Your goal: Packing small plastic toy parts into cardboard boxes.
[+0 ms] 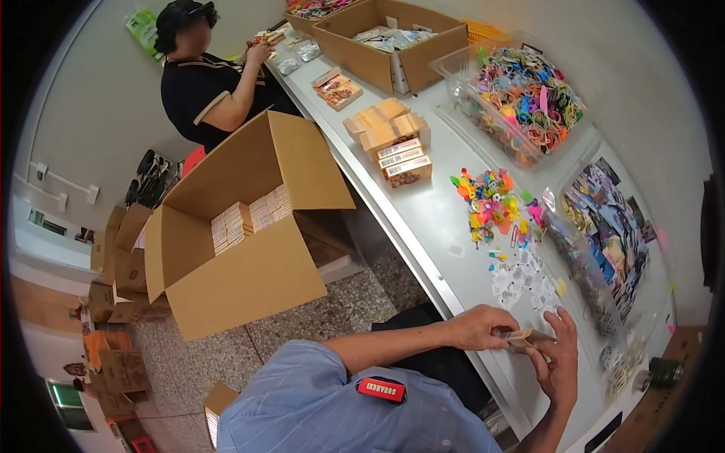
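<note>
Both hands meet at the near edge of a long grey table (pixel 423 204). My left hand (pixel 483 326) pinches one end of a small tan cardboard box (pixel 521 337) from the left. The box's other end rests against my right hand (pixel 557 361), whose fingers curl up around it. Just beyond the hands lies a scatter of small white paper tags (pixel 521 281). Farther back sits a heap of small colourful plastic pieces (pixel 495 205).
A clear tub of colourful bands (pixel 521 98), a clear tub of printed cards (pixel 608 234) and stacked tan boxes (pixel 393 140) sit on the table. An open carton partly filled with boxes (pixel 242 226) stands on the floor to the left. Another person (pixel 208 83) works at the far end.
</note>
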Demonstrator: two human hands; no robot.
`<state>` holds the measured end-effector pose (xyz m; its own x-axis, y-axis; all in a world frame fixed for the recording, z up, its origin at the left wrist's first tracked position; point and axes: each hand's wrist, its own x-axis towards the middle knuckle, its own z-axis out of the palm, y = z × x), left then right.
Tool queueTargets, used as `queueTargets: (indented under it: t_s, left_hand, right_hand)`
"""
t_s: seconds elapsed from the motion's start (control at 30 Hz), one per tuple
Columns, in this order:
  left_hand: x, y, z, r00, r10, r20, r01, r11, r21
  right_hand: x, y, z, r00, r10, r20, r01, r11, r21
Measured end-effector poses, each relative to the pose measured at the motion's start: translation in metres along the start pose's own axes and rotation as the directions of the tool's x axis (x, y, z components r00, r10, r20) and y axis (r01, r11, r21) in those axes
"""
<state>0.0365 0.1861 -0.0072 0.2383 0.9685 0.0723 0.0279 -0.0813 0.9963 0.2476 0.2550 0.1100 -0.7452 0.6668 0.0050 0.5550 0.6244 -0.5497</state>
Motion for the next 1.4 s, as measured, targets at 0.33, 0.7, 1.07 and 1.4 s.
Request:
queueTargets:
  t_s: [0.33,0.7,1.07,1.4]
  left_hand:
    - [0.006,0.011,-0.003,0.994,-0.096,0.044,0.095,0.995,0.027]
    - [-0.002,0.0,-0.011,0.991,0.047,0.122,-0.091,0.922,0.376]
    - [0.006,-0.002,0.017,0.984,-0.158,-0.079,0.153,0.986,-0.072]
    - [0.006,0.0,0.012,0.983,-0.165,-0.079,0.16,0.985,-0.062]
  right_hand:
    - [-0.013,0.004,0.002,0.96,0.113,-0.257,-0.105,0.994,0.043]
    - [0.031,-0.073,0.011,0.783,0.0,-0.622,0.595,0.291,0.75]
    - [0.007,-0.176,0.036,0.822,-0.284,-0.493,0.469,-0.154,0.87]
    - [0.016,-0.184,0.002,0.741,-0.603,-0.296,0.27,-0.135,0.953]
